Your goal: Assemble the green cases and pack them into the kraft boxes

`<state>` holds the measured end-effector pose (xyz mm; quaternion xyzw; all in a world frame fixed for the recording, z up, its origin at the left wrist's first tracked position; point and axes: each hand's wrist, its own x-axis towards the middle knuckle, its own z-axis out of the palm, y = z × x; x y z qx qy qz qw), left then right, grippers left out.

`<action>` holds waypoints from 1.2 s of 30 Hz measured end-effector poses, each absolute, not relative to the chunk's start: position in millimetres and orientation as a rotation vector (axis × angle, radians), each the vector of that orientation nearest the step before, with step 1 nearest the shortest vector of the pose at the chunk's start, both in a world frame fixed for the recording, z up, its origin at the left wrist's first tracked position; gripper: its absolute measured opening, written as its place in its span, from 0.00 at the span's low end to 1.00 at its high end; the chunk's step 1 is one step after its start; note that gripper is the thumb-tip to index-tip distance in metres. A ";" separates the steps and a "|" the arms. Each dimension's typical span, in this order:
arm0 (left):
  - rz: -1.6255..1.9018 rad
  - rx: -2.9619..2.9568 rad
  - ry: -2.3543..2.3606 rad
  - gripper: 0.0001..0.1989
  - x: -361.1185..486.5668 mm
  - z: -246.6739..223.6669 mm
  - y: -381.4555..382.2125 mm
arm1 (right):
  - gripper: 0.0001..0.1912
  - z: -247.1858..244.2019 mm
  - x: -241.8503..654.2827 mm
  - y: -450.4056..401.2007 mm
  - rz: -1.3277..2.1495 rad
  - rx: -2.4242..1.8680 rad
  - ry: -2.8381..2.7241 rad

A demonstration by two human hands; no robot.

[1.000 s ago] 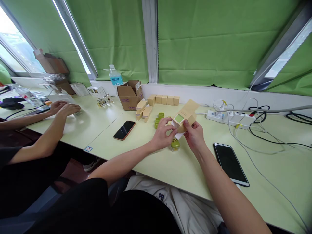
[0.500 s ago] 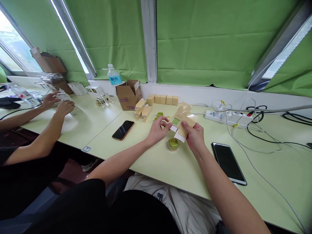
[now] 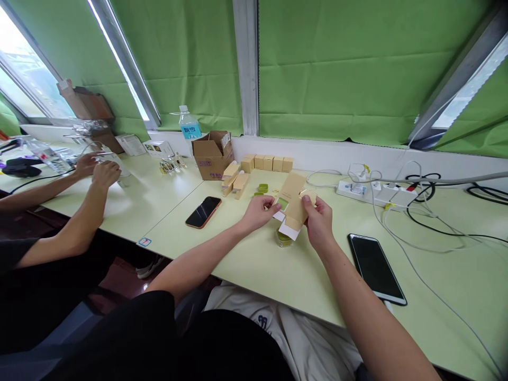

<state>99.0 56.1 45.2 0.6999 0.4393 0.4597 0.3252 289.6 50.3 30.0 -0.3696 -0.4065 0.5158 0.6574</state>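
A flat tan cardboard piece (image 3: 294, 203) with white flaps and a square window is held up between my two hands. My left hand (image 3: 260, 212) pinches its left edge near the window. On the right side, my right hand (image 3: 318, 216) grips it with the thumb on top. Beneath the card sits a small clear container with a green lid (image 3: 284, 241), partly hidden by a white flap. Green pieces (image 3: 262, 188) lie behind my left hand. Flat tan boxes (image 3: 240, 184) are stacked farther left, and small closed tan boxes (image 3: 268, 162) stand in a row by the wall.
An open brown carton (image 3: 212, 159) and a water bottle (image 3: 189, 124) stand at the back. One phone (image 3: 203, 211) lies left, another phone (image 3: 376, 267) right. A power strip (image 3: 377, 193) with tangled cables is at the right. Another person's hands (image 3: 103, 170) work at far left.
The cardboard piece has tilted and come down slightly, now covering more of the green-lidded container. Both hands still hold it. The whole view has shifted slightly.
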 end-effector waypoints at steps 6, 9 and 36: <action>1.168 1.730 1.127 0.29 97.1 41.9 60.3 | 0.34 29.4 290.5 53.3 1.088 -0.864 -0.938; 1.197 1.633 1.077 0.31 96.0 40.9 66.4 | 0.36 32.2 290.1 50.3 1.167 -0.864 -0.969; 0.624 1.906 2.512 0.23 -0.3 110.0 207.0 | 0.34 38.6 292.6 44.1 1.147 -0.946 -0.998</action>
